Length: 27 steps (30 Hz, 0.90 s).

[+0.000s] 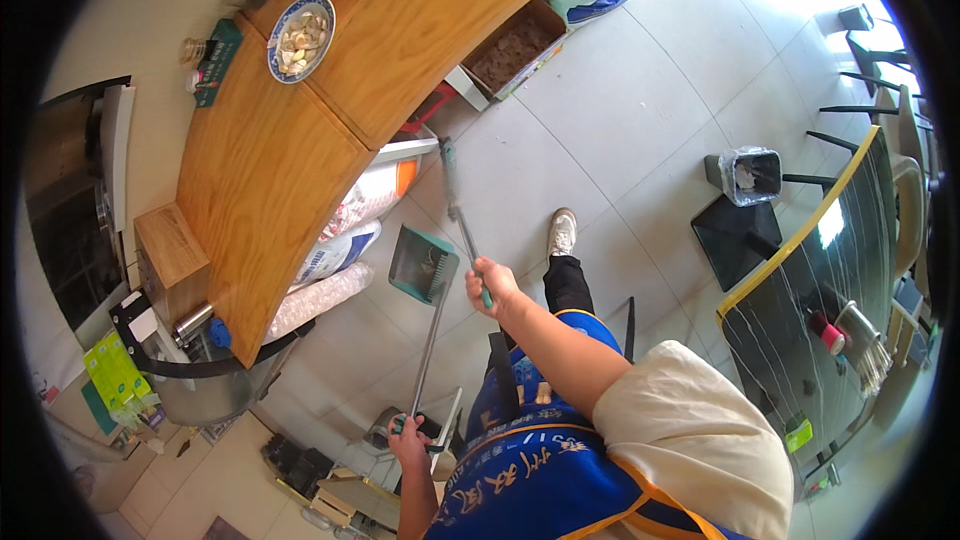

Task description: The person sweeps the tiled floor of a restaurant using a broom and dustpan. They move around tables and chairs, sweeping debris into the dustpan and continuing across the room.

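Note:
My right hand is wrapped round the handle of a broom. The broom slants away from me, its narrow, slightly blurred head on the tiles by the cabinet's lower edge. My left hand, lower in the view, grips the end of a long grey handle. That handle leads up to a teal dustpan with comb teeth along one side. The dustpan sits just left of the broom, near the floor; whether it touches the tiles I cannot tell.
A wooden counter with plates of garlic curves along the left. Bags stand beneath it, and a cardboard box lies beyond. At right are a lined bin and a glass-topped table. My shoe is ahead.

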Motion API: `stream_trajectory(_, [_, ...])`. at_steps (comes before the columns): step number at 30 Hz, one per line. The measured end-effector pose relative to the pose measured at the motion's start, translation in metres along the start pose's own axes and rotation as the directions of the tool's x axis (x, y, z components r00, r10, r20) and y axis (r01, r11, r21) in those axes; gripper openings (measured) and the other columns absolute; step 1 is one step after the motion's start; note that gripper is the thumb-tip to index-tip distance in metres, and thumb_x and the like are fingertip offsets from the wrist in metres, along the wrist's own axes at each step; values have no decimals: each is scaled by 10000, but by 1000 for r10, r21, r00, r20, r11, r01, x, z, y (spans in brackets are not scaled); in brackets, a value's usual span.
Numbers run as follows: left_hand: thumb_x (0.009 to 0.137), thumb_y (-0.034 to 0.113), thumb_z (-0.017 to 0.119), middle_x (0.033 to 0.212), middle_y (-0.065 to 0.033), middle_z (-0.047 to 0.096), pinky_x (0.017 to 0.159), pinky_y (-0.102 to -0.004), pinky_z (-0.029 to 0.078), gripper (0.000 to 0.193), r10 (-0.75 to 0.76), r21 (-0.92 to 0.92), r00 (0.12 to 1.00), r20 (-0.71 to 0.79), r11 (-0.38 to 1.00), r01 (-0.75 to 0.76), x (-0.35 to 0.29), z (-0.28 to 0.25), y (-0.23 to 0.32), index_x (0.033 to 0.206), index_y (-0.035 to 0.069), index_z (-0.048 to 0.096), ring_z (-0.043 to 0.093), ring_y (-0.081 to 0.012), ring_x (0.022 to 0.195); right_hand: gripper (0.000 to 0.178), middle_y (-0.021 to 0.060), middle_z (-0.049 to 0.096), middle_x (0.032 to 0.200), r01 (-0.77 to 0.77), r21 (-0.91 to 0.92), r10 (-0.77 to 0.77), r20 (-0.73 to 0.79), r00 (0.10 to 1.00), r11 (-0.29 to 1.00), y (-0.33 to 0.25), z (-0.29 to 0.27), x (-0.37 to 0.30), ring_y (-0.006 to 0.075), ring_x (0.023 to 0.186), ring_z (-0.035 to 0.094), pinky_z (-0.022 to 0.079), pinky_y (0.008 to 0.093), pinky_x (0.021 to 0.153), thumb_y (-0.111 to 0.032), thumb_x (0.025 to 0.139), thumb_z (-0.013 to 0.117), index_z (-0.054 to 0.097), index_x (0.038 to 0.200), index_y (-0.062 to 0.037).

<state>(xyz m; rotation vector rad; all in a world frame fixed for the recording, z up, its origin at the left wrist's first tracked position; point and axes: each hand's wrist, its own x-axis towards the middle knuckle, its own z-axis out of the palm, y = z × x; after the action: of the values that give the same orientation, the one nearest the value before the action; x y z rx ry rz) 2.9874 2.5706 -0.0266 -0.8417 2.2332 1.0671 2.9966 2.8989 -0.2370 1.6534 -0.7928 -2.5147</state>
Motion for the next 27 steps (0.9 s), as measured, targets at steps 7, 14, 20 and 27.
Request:
stream_trajectory(7, [916, 96, 539, 840, -111, 651, 400, -268, 411, 178, 51, 17, 997, 54, 998, -52, -1, 8, 6, 1085, 81, 486, 437, -101, 442, 145, 54, 484, 702, 118, 113, -124, 50, 991, 987, -122, -8, -12, 68, 464, 407, 339, 194, 351, -123, 998, 450, 410, 884, -42])
stream_trajectory(14, [922, 110, 538, 840, -93, 644, 411, -266, 411, 180, 30, 37, 999, 44, 999, -32, 5, 7, -2, 1086, 66, 481, 447, -100, 455, 70, 88, 516, 743, 371, 91, -369, -40, 929, 924, -196, -12, -102, 87, 489, 441, 374, 191, 363, -108, 978, 452, 425, 989, -44])
stream_trajectory(20, [918, 111, 538, 833, -100, 647, 402, -266, 407, 147, 63, 75, 996, 64, 995, -67, 15, 8, 5, 1049, 68, 488, 454, -102, 449, 327, 73, 502, 807, 346, 50, -348, 18, 937, 937, -116, 0, -108, 101, 514, 430, 364, 219, 397, -148, 999, 463, 362, 1293, -246])
stream_trajectory(27, [916, 125, 544, 823, -111, 649, 389, -262, 401, 136, 106, 81, 986, 125, 990, -116, 49, 4, 8, 1026, 58, 500, 458, -111, 434, 162, 54, 492, 697, 180, 83, -183, 21, 983, 980, -138, 13, -60, 79, 458, 404, 353, 190, 359, -170, 1008, 431, 395, 912, -44])
